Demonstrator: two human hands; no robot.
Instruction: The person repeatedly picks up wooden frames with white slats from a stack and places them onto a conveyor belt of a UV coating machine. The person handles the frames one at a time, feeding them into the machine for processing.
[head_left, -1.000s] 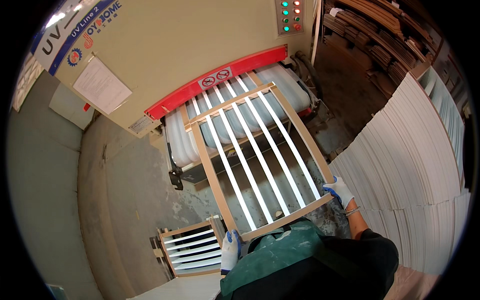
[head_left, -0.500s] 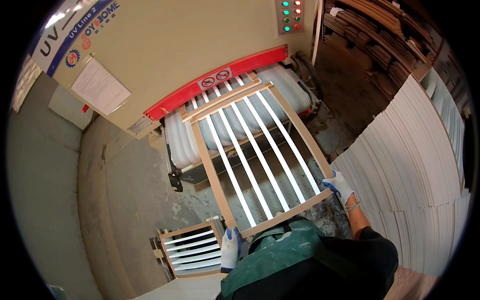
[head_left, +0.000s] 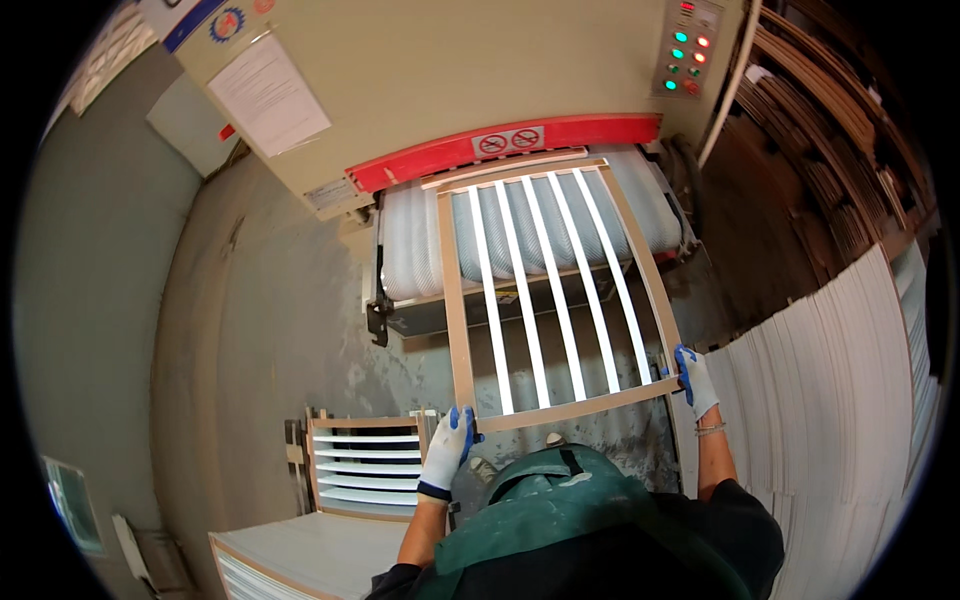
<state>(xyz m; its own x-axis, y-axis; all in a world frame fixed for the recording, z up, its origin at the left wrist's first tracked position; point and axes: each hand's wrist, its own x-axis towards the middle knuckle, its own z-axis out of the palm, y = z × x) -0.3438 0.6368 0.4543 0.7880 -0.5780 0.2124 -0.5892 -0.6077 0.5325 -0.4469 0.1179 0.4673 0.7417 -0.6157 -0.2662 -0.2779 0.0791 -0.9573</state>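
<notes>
A slatted frame (head_left: 553,290) with tan edges and white slats lies flat between both of my gloved hands and the machine. My left hand (head_left: 447,455) is closed on its near left corner; my right hand (head_left: 698,382) is closed around the near right corner. Under the frame's far part is the pale, textured conveyor belt (head_left: 410,245). Just beyond its far edge, the thin tan edge of another frame (head_left: 545,162) shows below the red bar (head_left: 420,162); the rest of that one is hidden inside the machine.
The beige machine (head_left: 480,70) carries a control panel (head_left: 687,60) with lit buttons. On the right stands a tall stack of white boards (head_left: 830,390). Several slatted frames (head_left: 365,455) are piled at lower left, near a white panel (head_left: 310,550). A grey wall (head_left: 100,270) runs along the left.
The frame ahead has moved deeper under the red bar, leaving only its edge visible. The held frame has followed further onto the belt, still in both hands. My view has turned left.
</notes>
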